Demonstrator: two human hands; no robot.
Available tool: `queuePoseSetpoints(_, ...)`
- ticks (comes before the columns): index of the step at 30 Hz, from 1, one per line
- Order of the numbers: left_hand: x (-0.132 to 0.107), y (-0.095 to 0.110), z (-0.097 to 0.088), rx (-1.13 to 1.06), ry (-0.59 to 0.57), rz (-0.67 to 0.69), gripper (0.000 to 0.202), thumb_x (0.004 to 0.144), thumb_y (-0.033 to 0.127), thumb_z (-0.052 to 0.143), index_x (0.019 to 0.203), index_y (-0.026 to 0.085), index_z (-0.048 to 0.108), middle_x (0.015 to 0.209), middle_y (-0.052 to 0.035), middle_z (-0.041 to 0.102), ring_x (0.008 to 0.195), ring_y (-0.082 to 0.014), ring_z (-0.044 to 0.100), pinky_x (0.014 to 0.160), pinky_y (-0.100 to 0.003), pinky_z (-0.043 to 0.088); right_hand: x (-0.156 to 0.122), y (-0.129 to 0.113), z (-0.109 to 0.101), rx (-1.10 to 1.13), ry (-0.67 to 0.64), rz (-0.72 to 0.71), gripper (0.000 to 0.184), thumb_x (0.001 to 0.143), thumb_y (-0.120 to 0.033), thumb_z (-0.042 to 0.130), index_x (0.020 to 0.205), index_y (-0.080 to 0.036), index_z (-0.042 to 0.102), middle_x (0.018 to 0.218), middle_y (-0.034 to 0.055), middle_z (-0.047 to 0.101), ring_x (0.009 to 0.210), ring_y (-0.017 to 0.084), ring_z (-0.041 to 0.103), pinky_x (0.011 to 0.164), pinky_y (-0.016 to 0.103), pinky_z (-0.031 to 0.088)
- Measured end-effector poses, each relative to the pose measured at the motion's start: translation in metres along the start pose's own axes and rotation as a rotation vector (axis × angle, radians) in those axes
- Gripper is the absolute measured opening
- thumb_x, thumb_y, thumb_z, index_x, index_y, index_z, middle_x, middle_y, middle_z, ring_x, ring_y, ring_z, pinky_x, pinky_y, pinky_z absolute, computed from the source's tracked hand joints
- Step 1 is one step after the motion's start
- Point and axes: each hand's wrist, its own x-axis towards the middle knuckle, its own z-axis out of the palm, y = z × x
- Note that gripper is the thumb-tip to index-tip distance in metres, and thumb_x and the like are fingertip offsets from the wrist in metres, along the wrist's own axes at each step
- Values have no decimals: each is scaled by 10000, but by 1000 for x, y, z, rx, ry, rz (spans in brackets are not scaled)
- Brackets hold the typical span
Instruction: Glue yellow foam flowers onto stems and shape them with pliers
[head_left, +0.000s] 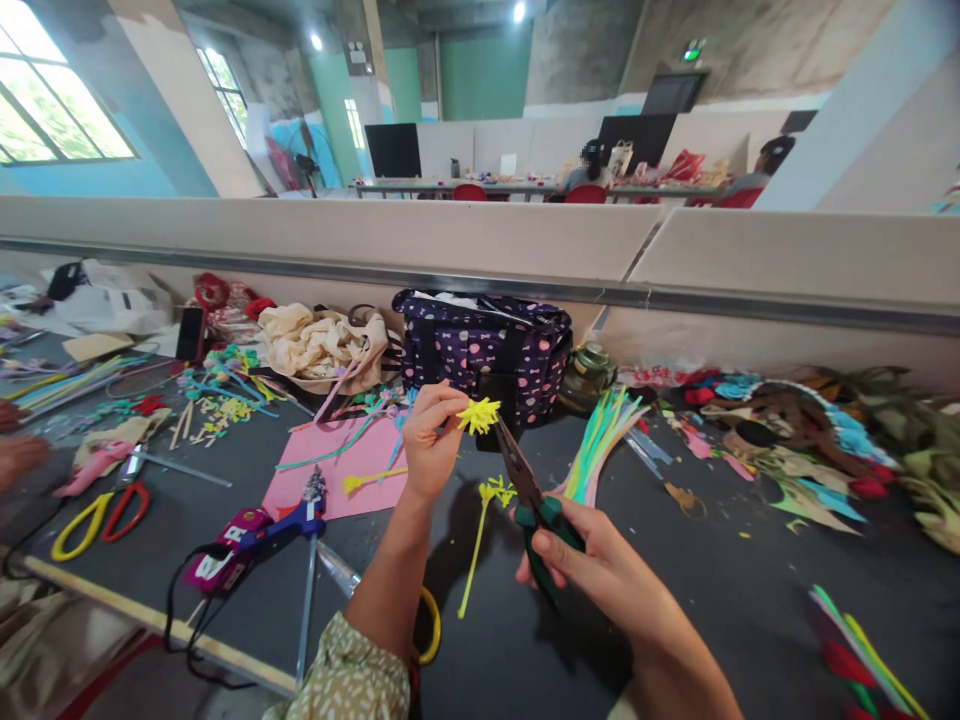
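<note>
In the middle of the view, my left hand [433,438] pinches a yellow pipe-cleaner flower [480,416] above the table. My right hand [581,550] grips green-handled long-nose pliers [526,480], whose dark jaws reach up to the flower's right edge. Whether the jaws are clamped on it, I cannot tell. Below, a yellow pipe-cleaner stem [472,560] with curled yellow pieces at its top lies on the dark table [720,610]. A second yellow stem [382,479] rests on a pink sheet [330,455] to the left.
Left of my forearm lie a purple-and-blue glue gun [255,540] and scissors with yellow and red handles [112,515]. A patterned bag [487,350] stands at the back, beside a bundle of pipe cleaners [604,440]. Another person's hand [19,450] shows at the far left.
</note>
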Motion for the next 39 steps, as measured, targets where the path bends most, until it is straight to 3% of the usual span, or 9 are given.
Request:
queuePoseSetpoints(7,-5,-7,7,-277,62,-287,69,777,253,699,803,200,664,830,-14,621,823,-152,603,782,-292,497,-1,1,-1,73,-59,2,431,849,-554,628,949,-137,579,526,-34,528,703,220,702,559,237,444)
queuePoseSetpoints(13,-8,-11,11,-395,92,-398,114,732,261,740,800,198,673,780,-2,630,758,-135,612,711,-257,504,0,0,-2,139,-37,-12,448,850,-540,632,1012,-126,579,507,-51,496,695,242,711,567,269,484)
queuePoseSetpoints(23,-10,-9,15,-498,84,-469,118,699,255,770,781,204,703,814,-3,675,796,-142,638,787,-282,510,0,3,2,421,-120,22,460,847,-437,681,1129,-91,572,505,-60,486,667,244,712,609,327,545)
queuePoseSetpoints(32,-8,-4,17,-617,112,-479,142,676,208,789,806,226,737,787,12,668,791,-131,634,816,-272,508,2,6,3,409,-133,15,437,860,-423,671,1121,-84,582,511,-59,482,694,262,725,608,326,546)
queuePoseSetpoints(39,-9,-5,15,-528,115,-468,110,686,227,781,772,195,719,792,-8,640,767,-127,603,743,-247,496,2,7,2,339,-123,17,466,859,-437,669,1137,-74,578,524,-61,484,675,234,717,607,293,524)
